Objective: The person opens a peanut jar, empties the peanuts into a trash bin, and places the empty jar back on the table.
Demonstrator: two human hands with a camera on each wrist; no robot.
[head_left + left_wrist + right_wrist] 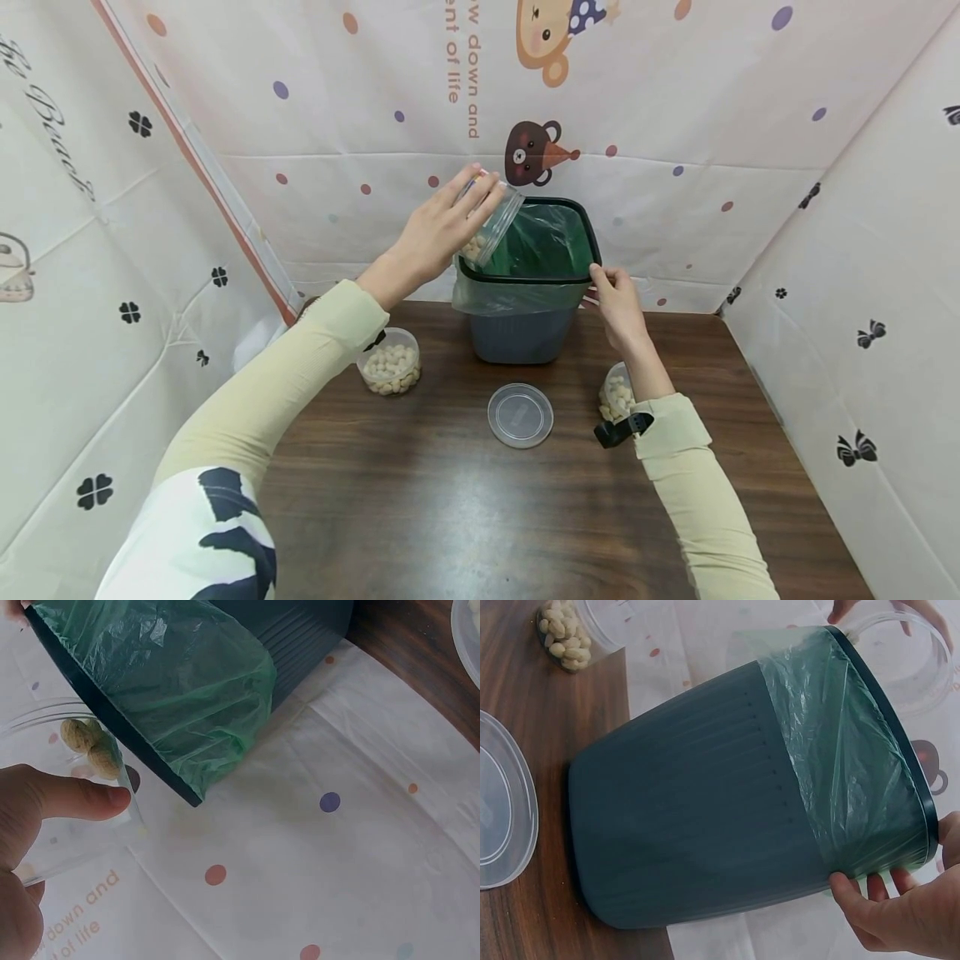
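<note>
A clear plastic jar (502, 225) leans on its side above the left part of a dark bin (522, 337), gripped by my left hand (438, 225). A few peanuts (96, 748) lie inside that jar near its mouth, seen in the left wrist view. Lining the bin is a thin green plastic bag (551, 242), folded out over the black rim. On the bin's right side, my right hand (621, 310) holds the rim, thumb on top and fingers against the bag outside, as the right wrist view (907, 907) confirms.
Left of the bin stands a clear tub (390, 367) of pale nuts. Another tub (617, 395) of nuts is partly hidden by my right wrist. A round clear lid (520, 415) lies flat on the wooden table (450, 500). Printed cloth (360, 225) hangs behind and beside.
</note>
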